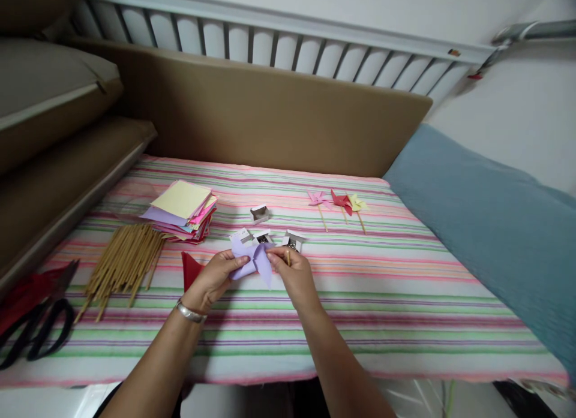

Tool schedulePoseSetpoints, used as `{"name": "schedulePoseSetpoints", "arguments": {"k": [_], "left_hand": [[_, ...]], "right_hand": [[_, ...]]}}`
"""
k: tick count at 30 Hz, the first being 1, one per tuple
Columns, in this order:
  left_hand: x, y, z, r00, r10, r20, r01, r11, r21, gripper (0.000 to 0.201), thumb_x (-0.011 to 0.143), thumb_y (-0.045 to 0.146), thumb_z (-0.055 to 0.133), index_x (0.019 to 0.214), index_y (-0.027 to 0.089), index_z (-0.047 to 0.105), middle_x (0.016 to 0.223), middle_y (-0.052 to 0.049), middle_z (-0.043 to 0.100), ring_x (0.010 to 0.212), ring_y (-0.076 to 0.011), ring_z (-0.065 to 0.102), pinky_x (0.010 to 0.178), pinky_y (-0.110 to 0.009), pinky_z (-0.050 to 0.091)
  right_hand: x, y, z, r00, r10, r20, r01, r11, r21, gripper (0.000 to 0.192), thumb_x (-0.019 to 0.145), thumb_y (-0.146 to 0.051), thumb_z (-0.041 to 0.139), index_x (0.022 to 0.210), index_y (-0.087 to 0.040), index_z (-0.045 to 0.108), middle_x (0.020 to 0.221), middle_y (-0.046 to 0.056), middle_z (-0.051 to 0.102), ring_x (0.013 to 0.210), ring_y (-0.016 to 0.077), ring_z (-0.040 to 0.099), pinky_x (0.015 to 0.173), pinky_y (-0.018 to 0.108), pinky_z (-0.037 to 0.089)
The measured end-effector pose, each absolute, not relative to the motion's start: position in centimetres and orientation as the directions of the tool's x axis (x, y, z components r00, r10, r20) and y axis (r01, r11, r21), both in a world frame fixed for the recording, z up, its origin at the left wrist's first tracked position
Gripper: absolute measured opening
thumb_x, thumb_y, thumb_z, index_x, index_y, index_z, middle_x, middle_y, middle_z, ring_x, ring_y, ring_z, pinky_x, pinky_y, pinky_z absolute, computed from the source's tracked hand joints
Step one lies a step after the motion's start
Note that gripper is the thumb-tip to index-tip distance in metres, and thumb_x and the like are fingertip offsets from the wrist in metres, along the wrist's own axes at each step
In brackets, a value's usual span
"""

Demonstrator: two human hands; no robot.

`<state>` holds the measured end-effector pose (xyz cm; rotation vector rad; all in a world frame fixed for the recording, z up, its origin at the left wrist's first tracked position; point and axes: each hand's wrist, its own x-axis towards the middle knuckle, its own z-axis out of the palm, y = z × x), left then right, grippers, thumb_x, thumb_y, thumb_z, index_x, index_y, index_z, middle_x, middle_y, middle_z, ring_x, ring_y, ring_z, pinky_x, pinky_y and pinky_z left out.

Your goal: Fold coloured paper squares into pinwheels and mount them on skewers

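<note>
Both hands meet over the striped cloth (382, 298) at the middle front. My left hand (216, 277), with a metal bracelet on its wrist, pinches the left side of a folded lilac paper pinwheel (256, 261). My right hand (292, 274) grips the pinwheel's right side and also holds a thin wooden stick (288, 257) upright between its fingers. A red folded paper (191, 268) lies on the cloth just left of my left hand.
A stack of coloured paper squares (182, 208) and a bundle of wooden sticks (121, 262) lie at left. Black scissors (36, 328) rest at the far left edge. Small open boxes (260, 214) sit behind my hands. Three finished pinwheels (339, 202) lie at back right. A blue cushion (495, 226) borders the right.
</note>
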<state>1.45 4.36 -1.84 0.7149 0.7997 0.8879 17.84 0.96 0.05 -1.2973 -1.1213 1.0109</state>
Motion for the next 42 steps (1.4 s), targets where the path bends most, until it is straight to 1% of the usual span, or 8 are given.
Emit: {"name": "schedulePoseSetpoints", "arguments": {"k": [4, 7, 16, 21, 25, 31, 39, 42], "left_hand": [[1.5, 4.3, -1.5, 0.411, 0.866, -0.286, -0.367, 0.444, 0.818, 0.022, 0.054, 0.026, 0.082, 0.07, 0.014, 0.073, 0.063, -0.003, 0.069, 0.061, -0.0133, 0.06, 0.064, -0.023, 0.044], [1.6, 4.3, -1.5, 0.411, 0.862, -0.296, -0.372, 0.455, 0.809, 0.022, 0.052, 0.025, 0.082, 0.069, 0.014, 0.073, 0.063, -0.002, 0.07, 0.06, -0.0128, 0.059, 0.064, -0.023, 0.044], [1.3, 4.5, -2.1, 0.374, 0.874, -0.309, -0.314, 0.433, 0.845, 0.022, 0.052, 0.022, 0.082, 0.071, 0.015, 0.074, 0.067, -0.002, 0.072, 0.061, -0.0115, 0.06, 0.064, -0.021, 0.043], [1.2, 4.6, -2.3, 0.406, 0.858, -0.313, -0.24, 0.431, 0.87, 0.024, 0.051, 0.022, 0.082, 0.072, 0.015, 0.074, 0.067, -0.003, 0.073, 0.061, -0.013, 0.06, 0.066, -0.023, 0.043], [1.2, 4.7, -2.8, 0.414, 0.847, -0.334, -0.198, 0.442, 0.875, 0.027, 0.05, 0.023, 0.082, 0.075, 0.015, 0.075, 0.067, -0.002, 0.072, 0.06, -0.0131, 0.06, 0.066, -0.024, 0.043], [1.1, 4.8, -2.7, 0.428, 0.832, -0.352, -0.215, 0.472, 0.855, 0.032, 0.049, 0.023, 0.083, 0.078, 0.014, 0.074, 0.067, -0.003, 0.072, 0.061, -0.014, 0.059, 0.068, -0.026, 0.043], [0.7, 4.6, -2.6, 0.499, 0.805, -0.32, -0.249, 0.487, 0.837, 0.021, 0.052, 0.024, 0.082, 0.067, 0.012, 0.073, 0.061, -0.003, 0.07, 0.057, -0.0124, 0.057, 0.064, -0.025, 0.041], [0.6, 4.6, -2.4, 0.515, 0.795, -0.319, -0.244, 0.493, 0.835, 0.021, 0.053, 0.024, 0.082, 0.068, 0.012, 0.073, 0.062, -0.004, 0.07, 0.056, -0.0123, 0.056, 0.062, -0.025, 0.04]], "right_hand": [[17.9, 1.0, -0.5, 0.131, 0.978, 0.161, 0.235, 0.128, -0.964, 0.01, 0.072, -0.026, 0.062, 0.075, -0.02, 0.07, 0.077, 0.003, 0.064, 0.072, 0.0164, 0.06, 0.067, 0.028, 0.047], [17.8, 1.0, -0.7, 0.112, 0.982, 0.15, 0.291, 0.112, -0.95, 0.01, 0.073, -0.027, 0.062, 0.075, -0.02, 0.069, 0.078, 0.004, 0.065, 0.073, 0.0169, 0.06, 0.068, 0.028, 0.046], [18.0, 0.5, 0.3, 0.12, 0.992, 0.026, 0.128, 0.01, -0.992, 0.017, 0.075, -0.033, 0.059, 0.084, -0.02, 0.065, 0.074, 0.002, 0.065, 0.064, 0.0152, 0.059, 0.055, 0.024, 0.044], [18.4, 0.6, 0.6, 0.02, 1.0, 0.014, 0.104, 0.012, -0.995, 0.023, 0.075, -0.031, 0.059, 0.094, -0.02, 0.067, 0.073, 0.001, 0.064, 0.067, 0.0147, 0.058, 0.061, 0.025, 0.045], [18.6, 0.6, 0.4, -0.069, 0.997, 0.029, 0.192, 0.042, -0.981, 0.023, 0.078, -0.03, 0.056, 0.097, -0.02, 0.067, 0.07, -0.001, 0.062, 0.065, 0.0132, 0.056, 0.06, 0.024, 0.044], [18.7, 0.4, 0.2, -0.122, 0.99, 0.066, 0.271, 0.097, -0.958, 0.017, 0.08, -0.024, 0.055, 0.09, -0.022, 0.068, 0.089, 0.002, 0.069, 0.079, 0.0148, 0.061, 0.07, 0.025, 0.045], [18.6, 0.2, 0.5, -0.124, 0.987, 0.102, 0.542, 0.153, -0.826, 0.011, 0.08, -0.027, 0.059, 0.085, -0.024, 0.068, 0.077, 0.0, 0.066, 0.071, 0.015, 0.059, 0.063, 0.024, 0.042], [18.6, 0.2, 0.7, -0.124, 0.986, 0.115, 0.598, 0.167, -0.784, 0.011, 0.079, -0.026, 0.059, 0.085, -0.024, 0.068, 0.08, 0.0, 0.066, 0.074, 0.0155, 0.059, 0.064, 0.024, 0.041]]}}
